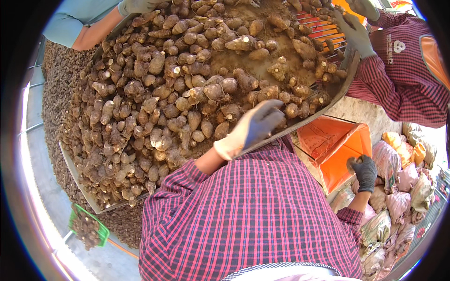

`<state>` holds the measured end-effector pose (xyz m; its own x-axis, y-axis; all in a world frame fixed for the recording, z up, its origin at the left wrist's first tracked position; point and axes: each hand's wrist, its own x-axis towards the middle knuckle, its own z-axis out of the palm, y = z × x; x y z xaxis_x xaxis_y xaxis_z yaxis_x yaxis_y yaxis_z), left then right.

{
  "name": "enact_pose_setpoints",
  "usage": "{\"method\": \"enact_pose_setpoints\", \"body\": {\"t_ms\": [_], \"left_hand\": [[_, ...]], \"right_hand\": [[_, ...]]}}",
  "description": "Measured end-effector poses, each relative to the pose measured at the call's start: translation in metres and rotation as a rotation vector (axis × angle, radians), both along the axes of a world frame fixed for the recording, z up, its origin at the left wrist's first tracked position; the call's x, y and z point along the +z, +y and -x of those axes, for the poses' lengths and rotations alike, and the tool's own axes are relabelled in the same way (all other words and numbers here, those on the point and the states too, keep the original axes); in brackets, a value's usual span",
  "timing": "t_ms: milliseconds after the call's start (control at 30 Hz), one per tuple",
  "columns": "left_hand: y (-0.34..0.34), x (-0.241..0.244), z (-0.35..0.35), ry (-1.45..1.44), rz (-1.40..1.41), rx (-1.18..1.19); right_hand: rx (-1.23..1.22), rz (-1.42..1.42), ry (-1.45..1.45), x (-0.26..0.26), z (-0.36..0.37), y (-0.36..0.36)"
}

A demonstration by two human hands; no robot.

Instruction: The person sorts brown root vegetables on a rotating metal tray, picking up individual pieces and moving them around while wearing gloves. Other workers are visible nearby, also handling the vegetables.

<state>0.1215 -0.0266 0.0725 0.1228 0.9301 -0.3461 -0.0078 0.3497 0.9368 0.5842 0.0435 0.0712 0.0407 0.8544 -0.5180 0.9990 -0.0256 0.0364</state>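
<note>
A wide metal-edged sorting table (60,154) holds a large heap of brown taro corms (168,98). My left hand (251,128), in a white and dark blue coated glove, rests low over the corms beside the table's near edge; its fingertips are partly hidden, so a grip cannot be told. To the right, my right hand (364,172), in a dark grey glove, is at the rim of an open orange bag (334,165). A brown corm (351,165) is held in its fingers.
Across the table are a co-worker's gloved hand (139,5) at the upper left and another's gloved hands (355,35) near the slotted metal grate (325,30). Filled woven sacks (397,182) lie at the right. A green crate (102,233) and another corm heap (56,105) lie left.
</note>
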Motion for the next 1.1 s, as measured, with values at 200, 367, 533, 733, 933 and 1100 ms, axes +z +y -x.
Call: {"method": "enact_pose_setpoints", "body": {"t_ms": [200, 367, 533, 733, 933, 1100], "left_hand": [[-0.027, -0.037, 0.083, 0.469, -0.21, 0.727], [-0.063, -0.066, 0.112, 1.326, -0.043, 0.332], [-0.062, -0.097, 0.082, 1.355, 0.116, 0.326], [0.038, -0.094, 0.094, 1.397, -0.067, 0.247], [0.08, -0.091, 0.093, 1.156, -0.212, 0.347], [0.055, -0.055, 0.048, 0.666, -0.303, 0.436]], "right_hand": [[0.517, -0.624, 0.702, -0.008, 0.161, 0.034], [1.149, -0.126, 0.859, -0.047, 0.333, -0.007], [1.362, 0.013, 0.477, -0.08, 0.364, 0.051], [1.071, -0.499, -0.171, -0.135, 0.355, 0.193], [0.72, -0.535, 0.715, -0.104, 0.374, 0.169], [0.314, -0.417, 1.347, -0.062, 0.376, 0.097]]}}
